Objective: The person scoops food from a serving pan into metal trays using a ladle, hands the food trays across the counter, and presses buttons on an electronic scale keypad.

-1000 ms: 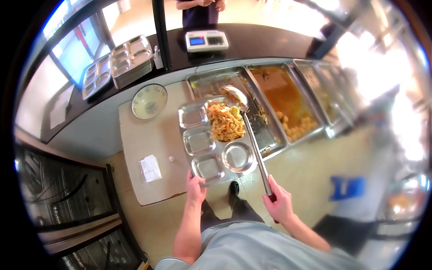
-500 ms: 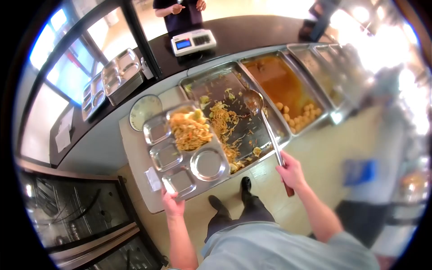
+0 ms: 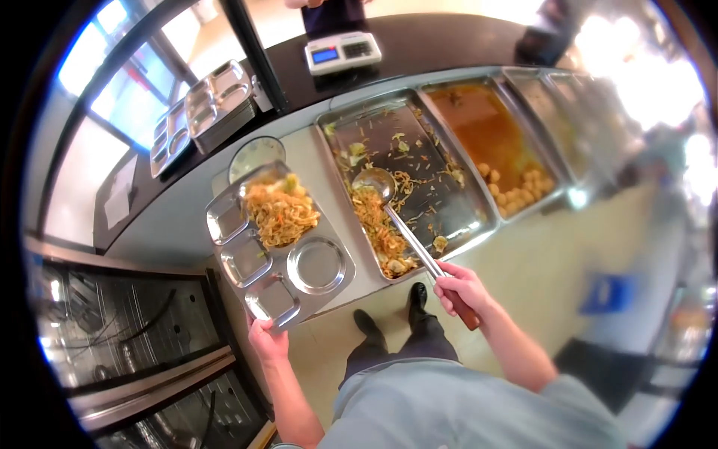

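The left arm reached forward, and its hand (image 3: 268, 340) gripped the near corner of a compartment tray (image 3: 318, 266), thumb on top. The tray extended ahead of that hand, level or nearly so, with noodles (image 3: 280, 213) heaped in its far, large compartment. The right forearm angled inward from the side, and its hand (image 3: 462, 290) was closed around the handle of a ladle (image 3: 413, 241). The ladle's bowl lay well ahead and to the left of that hand, at the noodle pile (image 3: 381, 236) along the left side of a metal pan (image 3: 430, 217).
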Available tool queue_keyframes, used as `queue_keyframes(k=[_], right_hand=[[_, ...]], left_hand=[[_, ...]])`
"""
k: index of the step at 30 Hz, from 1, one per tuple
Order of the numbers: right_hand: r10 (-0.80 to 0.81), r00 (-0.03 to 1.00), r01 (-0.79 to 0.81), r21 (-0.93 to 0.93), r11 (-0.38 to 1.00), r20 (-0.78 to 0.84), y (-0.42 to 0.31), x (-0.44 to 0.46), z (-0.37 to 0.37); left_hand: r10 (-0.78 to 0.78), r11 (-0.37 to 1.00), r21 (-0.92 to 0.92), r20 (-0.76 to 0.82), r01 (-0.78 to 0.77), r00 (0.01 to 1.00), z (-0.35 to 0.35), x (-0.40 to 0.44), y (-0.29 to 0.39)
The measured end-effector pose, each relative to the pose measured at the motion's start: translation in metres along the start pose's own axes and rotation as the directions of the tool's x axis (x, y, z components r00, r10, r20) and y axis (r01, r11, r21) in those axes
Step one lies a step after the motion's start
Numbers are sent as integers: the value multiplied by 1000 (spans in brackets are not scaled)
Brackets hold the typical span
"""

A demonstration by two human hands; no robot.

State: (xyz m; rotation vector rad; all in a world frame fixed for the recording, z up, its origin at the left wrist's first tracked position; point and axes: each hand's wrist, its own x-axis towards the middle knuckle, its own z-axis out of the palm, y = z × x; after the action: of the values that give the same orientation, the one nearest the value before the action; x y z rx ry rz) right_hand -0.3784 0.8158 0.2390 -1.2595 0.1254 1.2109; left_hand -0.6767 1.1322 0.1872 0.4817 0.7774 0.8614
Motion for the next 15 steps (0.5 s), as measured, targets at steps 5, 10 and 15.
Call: queue_keyframes(k=[5,10,15], right_hand=[[-14,998,-13,467,884,53,24,-6,5],[-155,987,120,483,867,33,8,-47,21],[-303,953,264,423,866,25,-41,-79,21]], left_hand=[[-80,994,66,-96,87,992,-16,7,-7],[-135,990,41,44,133,990,2,17,-21],[-176,984,7,112,177,978,32,41,-62]])
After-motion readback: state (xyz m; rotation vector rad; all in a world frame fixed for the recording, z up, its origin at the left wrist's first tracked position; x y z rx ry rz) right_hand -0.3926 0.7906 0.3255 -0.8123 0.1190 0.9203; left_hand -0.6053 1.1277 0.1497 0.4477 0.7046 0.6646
